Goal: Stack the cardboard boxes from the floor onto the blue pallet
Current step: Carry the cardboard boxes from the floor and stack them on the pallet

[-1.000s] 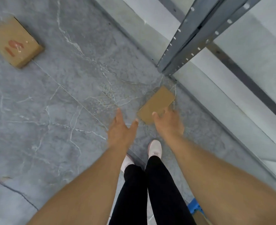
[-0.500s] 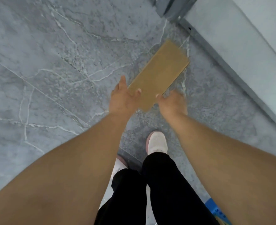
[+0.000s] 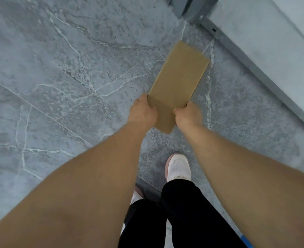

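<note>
Here, two hands (image 3: pixel 164 114), one cardboard box (image 3: pixel 179 81)

Grey marbled floor tiles (image 3: pixel 61 83), grey metal rack post (image 3: pixel 188 6), white sneaker (image 3: pixel 178 167), black trousers (image 3: pixel 187 215).

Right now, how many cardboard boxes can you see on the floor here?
1. The cardboard box lies flat on the grey floor near the wall, with the left hand and right hand gripping its near end. Others may lie outside the view.
</note>
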Demonstrator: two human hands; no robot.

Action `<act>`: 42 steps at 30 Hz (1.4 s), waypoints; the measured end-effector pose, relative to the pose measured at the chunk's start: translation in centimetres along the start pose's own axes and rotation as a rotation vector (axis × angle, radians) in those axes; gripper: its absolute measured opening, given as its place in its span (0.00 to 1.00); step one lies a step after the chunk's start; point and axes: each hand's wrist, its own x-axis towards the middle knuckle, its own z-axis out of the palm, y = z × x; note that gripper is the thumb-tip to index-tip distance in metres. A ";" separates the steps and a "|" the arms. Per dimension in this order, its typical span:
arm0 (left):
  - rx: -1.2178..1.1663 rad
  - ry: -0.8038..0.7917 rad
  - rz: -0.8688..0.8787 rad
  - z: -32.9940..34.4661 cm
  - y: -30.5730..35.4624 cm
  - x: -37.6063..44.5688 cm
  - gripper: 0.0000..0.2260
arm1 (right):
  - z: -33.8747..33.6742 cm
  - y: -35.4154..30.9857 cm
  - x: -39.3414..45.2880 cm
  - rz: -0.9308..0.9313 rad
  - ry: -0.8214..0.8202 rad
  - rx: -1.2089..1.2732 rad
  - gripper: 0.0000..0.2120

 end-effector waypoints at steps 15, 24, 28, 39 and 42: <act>0.006 0.001 0.000 -9.4 5.5 -22.9 0.22 | -14.4 -1.7 -20.7 -0.087 -0.097 -0.024 0.13; 0.097 -0.056 0.176 -13.2 9.6 -38.3 0.21 | -24.1 1.4 -35.4 -0.064 -0.057 0.100 0.13; 0.111 -0.083 0.269 -13.5 11.9 -44.3 0.19 | -27.8 3.5 -40.6 -0.038 -0.005 0.180 0.13; 0.235 -0.265 0.533 -10.6 18.8 -55.1 0.23 | -36.3 10.9 -49.8 0.068 0.246 0.472 0.13; 0.302 -0.285 0.586 -9.3 20.3 -56.6 0.24 | -37.6 12.7 -51.1 0.119 0.295 0.527 0.11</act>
